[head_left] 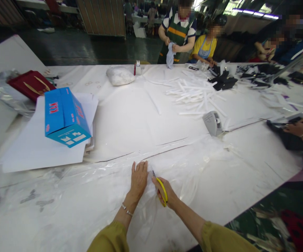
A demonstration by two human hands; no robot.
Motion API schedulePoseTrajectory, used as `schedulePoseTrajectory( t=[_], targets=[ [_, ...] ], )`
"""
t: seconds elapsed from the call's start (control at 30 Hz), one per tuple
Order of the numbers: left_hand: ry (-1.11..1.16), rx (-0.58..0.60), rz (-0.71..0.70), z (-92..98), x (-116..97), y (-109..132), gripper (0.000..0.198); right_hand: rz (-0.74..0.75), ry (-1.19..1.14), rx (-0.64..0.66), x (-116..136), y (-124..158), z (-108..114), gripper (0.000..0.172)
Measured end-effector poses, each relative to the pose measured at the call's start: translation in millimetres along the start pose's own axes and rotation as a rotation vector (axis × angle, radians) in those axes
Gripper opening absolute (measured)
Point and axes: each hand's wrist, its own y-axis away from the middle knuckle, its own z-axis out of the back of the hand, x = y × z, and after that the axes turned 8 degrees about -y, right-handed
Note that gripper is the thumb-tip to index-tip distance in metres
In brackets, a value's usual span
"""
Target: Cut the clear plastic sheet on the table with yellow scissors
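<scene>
My left hand lies flat with fingers stretched out on a sheet of clear plastic film spread over the white table. Just to its right, my right hand is closed around yellow-handled scissors, whose small blade tip points up toward the left hand's fingers. Both hands rest on the film near the table's front edge. Both my sleeves are olive-yellow.
A blue cardboard box sits on white paper sheets at left, a dark red box behind it. White strips and a grey tape dispenser lie mid-table. A co-worker's hand works at right; other people stand beyond the far edge.
</scene>
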Motion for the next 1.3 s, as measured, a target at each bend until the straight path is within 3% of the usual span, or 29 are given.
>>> schedulePoseTrajectory(
  t=[0.3,0.47,0.6,1.0,1.3],
  targets=[
    [-0.024,0.026,0.031,-1.5,0,1,0.046,-0.027,-0.012,0.129,10,24,9,0.052],
    [-0.02,0.049,0.076,0.3,-2,-5,0.044,-0.166,-0.177,0.176,4,33,21,0.048],
    [-0.008,0.071,0.075,3.0,-3,-7,0.042,-0.191,-0.208,0.196,2,36,26,0.051],
    [0.067,0.115,0.065,6.9,-2,0,0.039,-0.154,-0.055,0.116,40,35,1,0.055],
    [0.132,0.154,0.115,15.8,7,-11,0.029,-0.17,-0.013,0.109,22,30,6,0.053]
  ],
)
